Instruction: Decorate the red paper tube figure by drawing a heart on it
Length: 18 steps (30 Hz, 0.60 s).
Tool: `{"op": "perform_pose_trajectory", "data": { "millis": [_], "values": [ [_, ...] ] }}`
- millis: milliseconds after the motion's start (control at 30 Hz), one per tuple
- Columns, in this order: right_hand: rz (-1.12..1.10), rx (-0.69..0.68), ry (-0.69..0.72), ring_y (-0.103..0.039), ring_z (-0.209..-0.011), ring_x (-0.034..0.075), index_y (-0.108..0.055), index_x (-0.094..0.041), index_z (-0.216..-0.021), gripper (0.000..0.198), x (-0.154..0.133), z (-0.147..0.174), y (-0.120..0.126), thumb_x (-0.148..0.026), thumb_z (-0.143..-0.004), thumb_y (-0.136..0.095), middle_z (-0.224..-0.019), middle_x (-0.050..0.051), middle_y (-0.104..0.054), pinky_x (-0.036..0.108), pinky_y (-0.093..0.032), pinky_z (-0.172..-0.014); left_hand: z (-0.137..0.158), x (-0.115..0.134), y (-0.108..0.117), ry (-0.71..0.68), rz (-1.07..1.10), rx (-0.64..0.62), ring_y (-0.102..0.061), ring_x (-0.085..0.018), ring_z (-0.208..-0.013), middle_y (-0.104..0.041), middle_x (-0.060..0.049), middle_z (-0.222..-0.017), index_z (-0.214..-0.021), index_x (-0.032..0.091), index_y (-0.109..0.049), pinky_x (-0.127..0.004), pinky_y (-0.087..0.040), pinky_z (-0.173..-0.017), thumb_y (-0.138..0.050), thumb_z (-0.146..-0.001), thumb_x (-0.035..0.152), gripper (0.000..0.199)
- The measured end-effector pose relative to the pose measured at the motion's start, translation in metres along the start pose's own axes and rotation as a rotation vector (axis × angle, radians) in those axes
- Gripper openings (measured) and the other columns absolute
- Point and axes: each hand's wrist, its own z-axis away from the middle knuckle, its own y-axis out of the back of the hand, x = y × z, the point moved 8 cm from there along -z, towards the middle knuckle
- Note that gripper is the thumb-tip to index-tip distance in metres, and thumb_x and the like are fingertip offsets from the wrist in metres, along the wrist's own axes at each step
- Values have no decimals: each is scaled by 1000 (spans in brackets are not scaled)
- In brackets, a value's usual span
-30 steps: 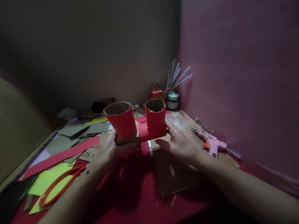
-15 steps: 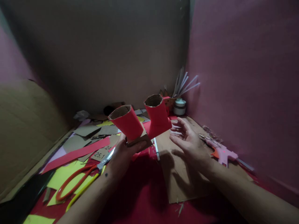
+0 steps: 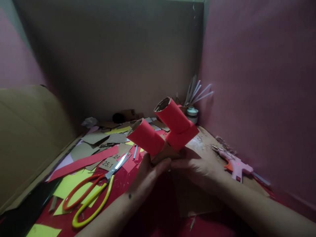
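Both hands hold one cardboard craft piece (image 3: 184,138) with two red paper-covered tubes standing on a base. The taller tube (image 3: 172,115) is on the right and the other tube (image 3: 145,136) on the left; both lean to the left, their open cardboard ends up. My left hand (image 3: 150,172) grips the base from the left, thumb along its near edge. My right hand (image 3: 195,166) is closed on the base's right side, its fingers partly hidden beneath. The bare brown side of the base faces me between the hands.
Scissors (image 3: 111,172) with red and yellow handles lie left on the red surface among paper and cardboard scraps (image 3: 93,138). A pink glue gun (image 3: 233,161) lies right. Glue sticks (image 3: 199,92) and a small pale jar (image 3: 192,115) stand at the back near the walls.
My right hand has come in from the right and taken hold of the base. The red piece has moved right and tilted further left. The scissors are now uncovered by my left arm.
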Motion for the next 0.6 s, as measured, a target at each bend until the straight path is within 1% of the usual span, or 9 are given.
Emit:
{"op": "perform_pose_trajectory", "data": {
  "millis": [100,200,267,333,433,500,600],
  "values": [
    [-22,-15,-27,-74,-91,25,-70,-19,-105,47,2,0,7,-13,-61,-87,-89,3,-77,39,-56,-90,2,-1,-1,18,61,-27,-72,-35,-116,-79,-9,-119,-116,24,-67,-46,-59,-96,-87,-70,44,53],
    [-59,-58,-28,-76,-95,28,-71,-18,-106,47,4,-2,12,-10,-62,-84,-93,5,-78,40,-58,-86,2,1,-1,6,86,-82,-75,-31,-95,-80,-7,-103,-109,22,-69,-41,-61,-80,-87,-69,45,50],
    [-97,-86,-11,-76,-101,29,-71,-19,-104,46,4,-4,11,-8,-60,-83,-94,5,-79,41,-58,-90,1,5,0,-23,93,-81,-74,-27,-86,-78,-6,-97,-104,21,-69,-38,-59,-73,-86,-71,47,45],
    [-142,-108,29,-74,-106,30,-71,-20,-102,46,1,-4,8,-7,-59,-83,-97,6,-80,44,-57,-97,0,6,1,-45,86,-57,-73,-27,-89,-77,-7,-98,-103,20,-69,-37,-59,-75,-85,-72,45,43],
    [-183,-128,95,-71,-114,30,-71,-22,-105,46,-3,-4,2,-11,-62,-84,-107,6,-80,46,-53,-104,-2,3,1,-64,57,-17,-72,-30,-99,-76,-11,-109,-110,19,-65,-41,-59,-82,-85,-73,44,50],
    [-194,-118,125,-70,-117,30,-71,-23,-108,45,-2,-4,2,-16,-65,-86,-109,6,-80,46,-53,-106,-2,-1,1,-83,9,3,-71,-32,-103,-75,-13,-113,-114,19,-61,-43,-57,-86,-85,-74,43,53],
    [-190,-88,108,-72,-114,32,-73,-22,-110,45,5,-7,8,-22,-68,-86,-107,8,-81,47,-54,-103,-3,-6,-1,-106,-84,16,-70,-32,-101,-74,-14,-107,-114,18,-57,-45,-56,-87,-85,-73,43,55]
  ]
}}
